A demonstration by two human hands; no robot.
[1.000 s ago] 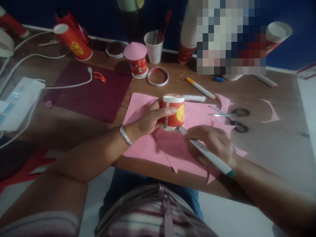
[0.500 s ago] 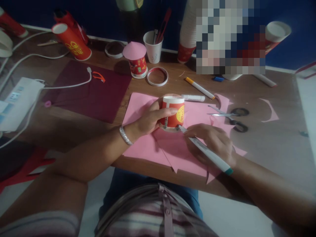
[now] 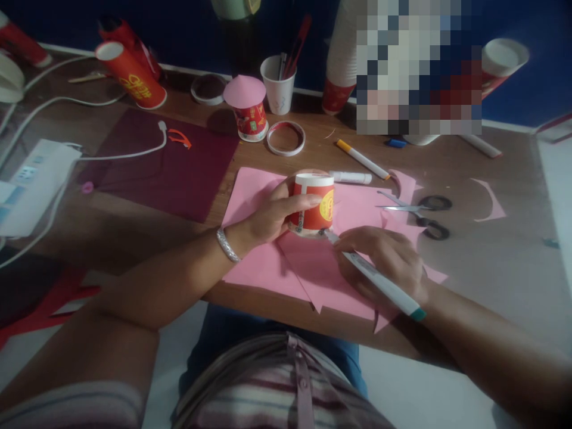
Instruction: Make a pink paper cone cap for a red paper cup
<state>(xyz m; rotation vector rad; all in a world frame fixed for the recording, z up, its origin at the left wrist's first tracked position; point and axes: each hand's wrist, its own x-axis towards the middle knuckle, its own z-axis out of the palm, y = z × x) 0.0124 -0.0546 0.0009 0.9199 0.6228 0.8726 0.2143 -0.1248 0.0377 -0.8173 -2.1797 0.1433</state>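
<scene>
A short red paper cup (image 3: 315, 205) stands upside down on a pink paper sheet (image 3: 254, 202) near the table's front edge. My left hand (image 3: 268, 217), with a silver bracelet at the wrist, is wrapped round the cup's left side. My right hand (image 3: 384, 259) pinches a white marker with a teal end (image 3: 379, 281). The marker's tip touches the paper at the cup's lower right rim.
Scissors (image 3: 420, 208), two more markers (image 3: 360, 158) and pink offcuts lie right of the cup. A dark maroon sheet (image 3: 165, 167), a white cable, a cut cup ring (image 3: 286, 138), a pink-roofed cup (image 3: 248, 110), a pen cup (image 3: 277, 83) and red cups stand further back.
</scene>
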